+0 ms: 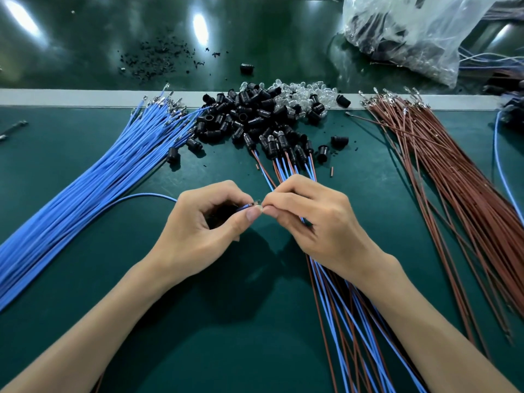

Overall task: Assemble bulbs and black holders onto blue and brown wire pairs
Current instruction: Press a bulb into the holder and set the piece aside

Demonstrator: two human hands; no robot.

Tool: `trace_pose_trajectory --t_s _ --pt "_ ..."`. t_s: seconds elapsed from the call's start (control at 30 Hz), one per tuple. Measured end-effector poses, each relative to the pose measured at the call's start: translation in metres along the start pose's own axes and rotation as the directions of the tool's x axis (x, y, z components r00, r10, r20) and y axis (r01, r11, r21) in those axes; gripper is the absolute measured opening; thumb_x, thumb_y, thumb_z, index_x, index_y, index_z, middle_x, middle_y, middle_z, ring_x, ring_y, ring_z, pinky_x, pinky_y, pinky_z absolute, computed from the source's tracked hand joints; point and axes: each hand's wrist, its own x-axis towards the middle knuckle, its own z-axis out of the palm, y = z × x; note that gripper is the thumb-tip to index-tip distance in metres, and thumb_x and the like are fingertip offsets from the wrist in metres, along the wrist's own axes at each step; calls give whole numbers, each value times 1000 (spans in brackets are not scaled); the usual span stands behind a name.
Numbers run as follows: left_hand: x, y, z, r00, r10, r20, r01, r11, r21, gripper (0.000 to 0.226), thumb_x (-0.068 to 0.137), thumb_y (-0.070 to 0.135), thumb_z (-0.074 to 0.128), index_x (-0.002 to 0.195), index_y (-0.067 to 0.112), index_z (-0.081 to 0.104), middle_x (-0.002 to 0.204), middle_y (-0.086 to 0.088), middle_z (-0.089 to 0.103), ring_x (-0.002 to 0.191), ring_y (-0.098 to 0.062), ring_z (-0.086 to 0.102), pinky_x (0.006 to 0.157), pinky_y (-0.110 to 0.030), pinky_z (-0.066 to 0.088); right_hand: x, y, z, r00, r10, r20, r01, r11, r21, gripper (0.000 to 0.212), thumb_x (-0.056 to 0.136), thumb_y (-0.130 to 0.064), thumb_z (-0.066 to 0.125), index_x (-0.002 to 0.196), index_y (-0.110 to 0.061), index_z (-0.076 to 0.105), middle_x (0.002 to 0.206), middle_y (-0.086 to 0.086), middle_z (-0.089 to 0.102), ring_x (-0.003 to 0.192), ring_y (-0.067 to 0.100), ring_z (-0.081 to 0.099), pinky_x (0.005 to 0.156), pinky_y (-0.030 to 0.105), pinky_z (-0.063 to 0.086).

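Fingers (252, 214) pinching bulb (257, 205) and blue wire (147, 195) — assembled pairs (336, 307) underneath, holders (249, 114) beyond

The green bench (368, 165) is crossed side to side by a pale strip (85, 97), with a glossier green surface beyond it toward the far edge. A thick sheaf of blue wires (93, 182) fans from the strip toward the left edge, brown wires (459, 199) fan likewise toward the right edge, and between them, against the strip, black holders (246, 117) are heaped with clear bulbs (300, 92) just behind. Finished pairs (348, 321) trail from that heap to the near edge, while black crumbs (150, 61) and a plastic bag (411, 32) lie beyond the strip, the bag at the far right corner.
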Motion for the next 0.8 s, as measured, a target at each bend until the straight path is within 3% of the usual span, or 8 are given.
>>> trace_pose_trajectory --t_s 0.1,0.17,0.37,0.6,0.8 --pt "1 1 0 1000 -13 -27 13 1000 -5 11 83 22 68 75 15 63 62 1 54 49 -7 50 52 -16 40 -1 2 1 1000 26 -7 -26 999 45 16 90 -4 62 100 4 70 82 14 62 69 21 57 67 25 48" --pt "0 1 0 998 -50 -33 49 998 -27 12 82 23 68 73 15 63 59 0 52 48 -8 47 51 -17 39 -1 3 1 999 17 -34 -15 999 49 19 88 -5 65 105 2 70 83 15 64 69 22 59 66 28 50" --pt "0 5 1 993 -117 -11 114 985 -133 15 82 20 62 68 18 61 55 8 49 48 -10 42 53 -17 38 -3 1 -1 989 -64 -132 63 998 -16 14 85 -5 71 96 2 74 84 13 67 71 20 64 66 30 54" --pt "0 5 -3 989 -148 20 149 964 -221 19 84 24 64 65 24 64 56 8 51 47 -10 39 53 -11 35 -2 0 -4 984 -144 -109 133 986 -101 13 88 -6 69 99 0 74 84 13 68 66 22 64 58 34 54" --pt "0 5 -2 992 -122 41 127 976 -177 21 87 21 57 67 26 64 59 9 53 48 -8 42 54 -11 36 -3 -1 -2 983 -146 -110 131 982 -139 10 90 -3 66 93 3 73 82 12 67 63 25 62 54 35 52"
